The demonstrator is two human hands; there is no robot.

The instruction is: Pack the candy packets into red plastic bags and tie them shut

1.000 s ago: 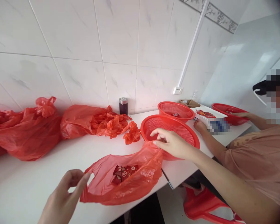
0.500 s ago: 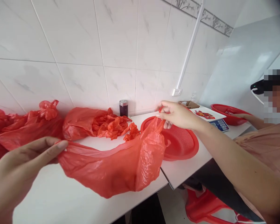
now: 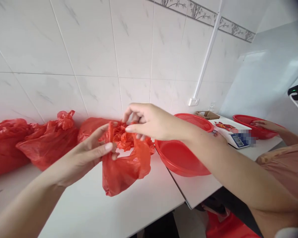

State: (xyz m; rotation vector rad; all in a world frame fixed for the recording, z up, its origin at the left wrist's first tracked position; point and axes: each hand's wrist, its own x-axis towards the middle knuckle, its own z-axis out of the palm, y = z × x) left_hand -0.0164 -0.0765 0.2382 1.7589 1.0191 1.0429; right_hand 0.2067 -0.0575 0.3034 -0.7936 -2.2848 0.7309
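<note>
A thin red plastic bag (image 3: 127, 170) hangs between my two hands over the white table (image 3: 94, 205). My left hand (image 3: 96, 145) is closed on its left top edge, thumb in front and fingers partly behind. On the right side, my right hand (image 3: 146, 120) grips the bag's other upper end between thumb and fingers, its palm turned down. The bag sags in the middle; what it contains, if anything, is hidden. Behind it, a crumpled pile of red plastic bags (image 3: 123, 140) lies on the table.
Full red bags (image 3: 49, 142) line the wall at left. A red basin (image 3: 181, 158), a red mesh basket (image 3: 196, 120), a scale (image 3: 234, 134) bearing red packets and a cardboard box (image 3: 207, 114) stand right. A co-worker's hand (image 3: 264, 125) reaches into another red basin (image 3: 248, 119).
Both hands have drawn closer together, the right one moving left with its end of the bag. The bag, stretched out before, now hangs folded and shorter. My view has shifted a little.
</note>
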